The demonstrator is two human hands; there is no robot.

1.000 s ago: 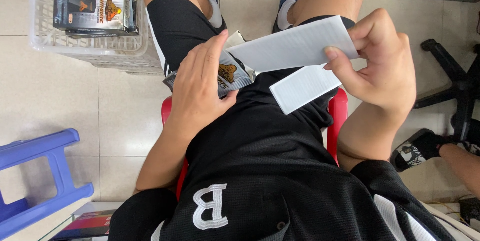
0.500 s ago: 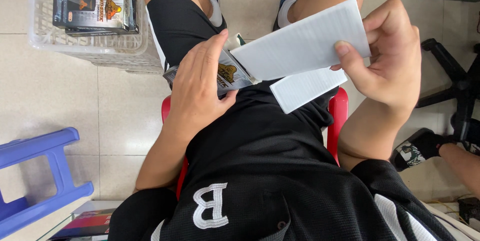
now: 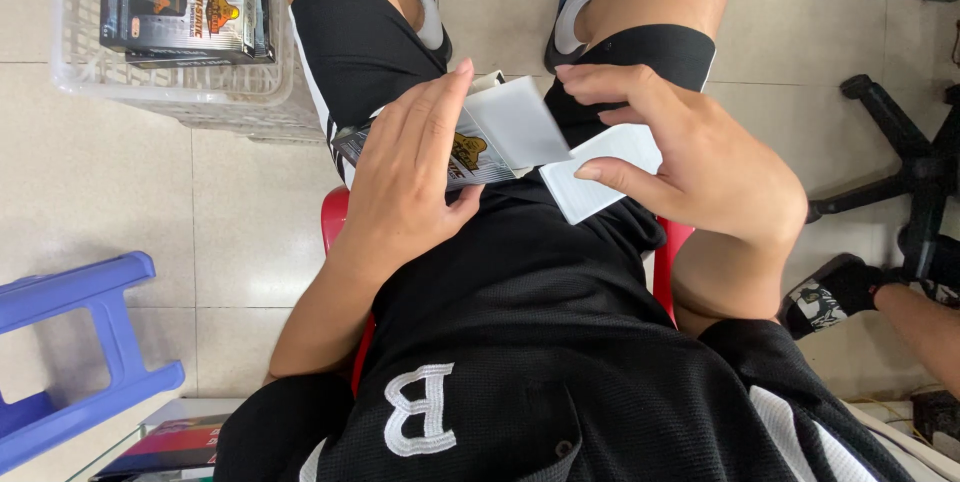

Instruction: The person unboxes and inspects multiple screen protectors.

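I sit on a red stool and look down at my lap. My left hand [image 3: 410, 177] lies flat on a small printed box [image 3: 470, 157] resting on my thigh and holds it there. My right hand [image 3: 690, 157] grips a folded white sheet of paper [image 3: 525, 122] by its edge, and the sheet's end lies against the open end of the box. A second white piece [image 3: 600, 177] shows just below the sheet, under my right fingers.
A clear plastic basket [image 3: 175, 92] with several printed boxes stands on the tiled floor at upper left. A blue plastic stool [image 3: 75, 342] is at lower left. A black chair base [image 3: 920, 172] and another person's foot and arm [image 3: 880, 302] are at right.
My right hand has come down and to the left, bringing the white sheet from up in the air onto the open end of the box. My left hand has stayed on the box.
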